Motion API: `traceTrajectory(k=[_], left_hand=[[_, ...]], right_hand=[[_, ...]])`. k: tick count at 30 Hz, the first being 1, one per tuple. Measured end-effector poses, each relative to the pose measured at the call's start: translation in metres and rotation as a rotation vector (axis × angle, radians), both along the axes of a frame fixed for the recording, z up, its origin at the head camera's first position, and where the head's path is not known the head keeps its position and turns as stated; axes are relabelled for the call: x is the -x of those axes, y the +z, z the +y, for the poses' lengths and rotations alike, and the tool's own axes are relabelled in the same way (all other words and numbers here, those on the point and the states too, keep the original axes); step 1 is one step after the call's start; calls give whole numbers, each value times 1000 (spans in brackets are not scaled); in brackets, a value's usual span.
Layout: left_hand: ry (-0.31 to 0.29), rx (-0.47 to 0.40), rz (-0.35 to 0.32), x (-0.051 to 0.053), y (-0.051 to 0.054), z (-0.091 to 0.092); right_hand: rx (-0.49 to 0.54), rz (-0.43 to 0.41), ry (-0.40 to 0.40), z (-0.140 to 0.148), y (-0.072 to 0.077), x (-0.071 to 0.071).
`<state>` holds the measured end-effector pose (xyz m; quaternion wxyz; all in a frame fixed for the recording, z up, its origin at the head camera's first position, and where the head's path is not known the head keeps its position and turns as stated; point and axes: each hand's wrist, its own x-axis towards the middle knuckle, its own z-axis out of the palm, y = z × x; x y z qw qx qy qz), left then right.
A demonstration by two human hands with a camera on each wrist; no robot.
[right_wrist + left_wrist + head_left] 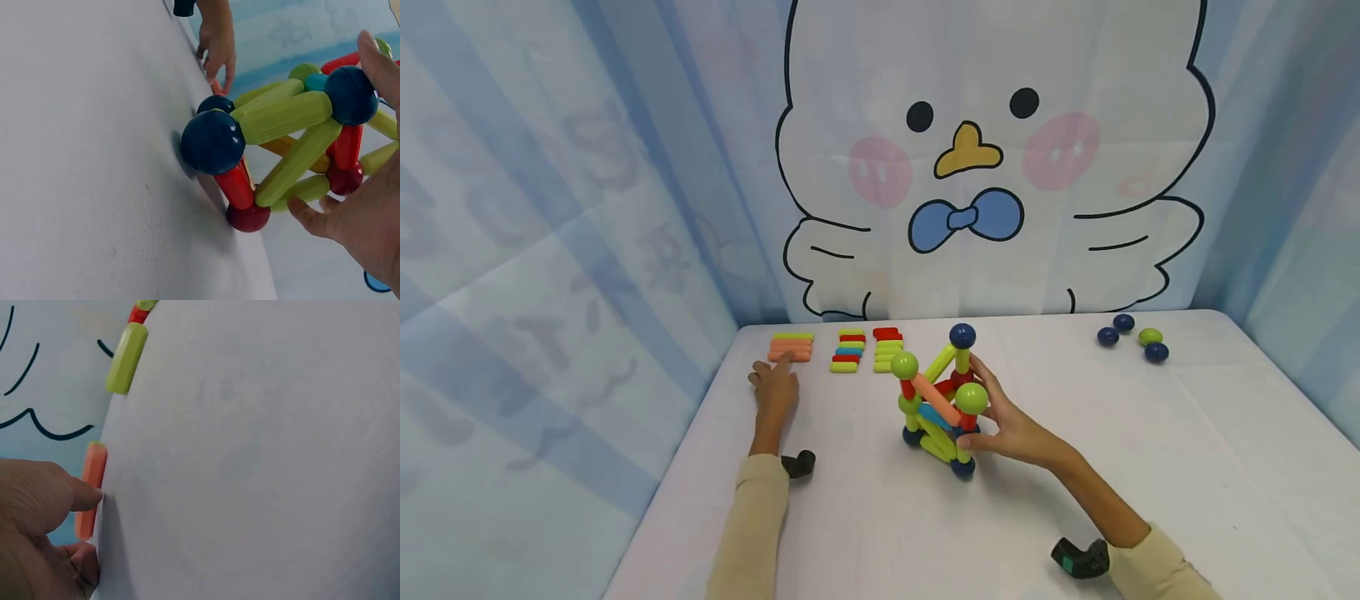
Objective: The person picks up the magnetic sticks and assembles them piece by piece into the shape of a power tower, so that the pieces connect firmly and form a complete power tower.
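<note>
On the right side of a structure of balls and rods (936,408), my right hand (1018,429) grips it between thumb and fingers. The right wrist view shows that hand (369,219) around blue and red balls, with a blue ball (213,142) low by the tabletop. At the table's far left, my left hand (775,392) reaches to a small stack of orange rods (792,345), a finger at the nearest one. In the left wrist view, a digit of the left hand (44,512) touches an orange rod (94,469); its other fingers are partly hidden.
Two groups of short rods, one (847,351) mixed in colour and one (888,350) red and yellow-green, lie near the back edge. Several loose balls (1151,337) lie at the back right. A printed curtain (985,275) hangs behind the table (865,517).
</note>
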<state>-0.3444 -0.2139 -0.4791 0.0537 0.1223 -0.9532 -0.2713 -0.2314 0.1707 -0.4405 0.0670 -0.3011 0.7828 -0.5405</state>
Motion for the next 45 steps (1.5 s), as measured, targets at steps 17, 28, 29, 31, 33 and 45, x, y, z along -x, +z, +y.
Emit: traceTrajectory(k=[17, 28, 29, 31, 33, 45], left_hand=[[11, 203, -24, -4, 10, 2], [-227, -464, -7, -13, 33, 53], [-264, -546, -9, -13, 36, 60], [-315, -708, -32, -16, 43, 76], [-355, -834, -43, -20, 48, 90], [-568, -942, -110, -35, 65, 124]], right_hand=[[217, -92, 199, 16, -6, 17], [141, -131, 137, 28, -13, 36], [140, -132, 128, 28, -14, 38], [130, -131, 89, 29, -16, 42], [122, -131, 43, 29, -18, 44], [190, -86, -107, 24, -20, 46]])
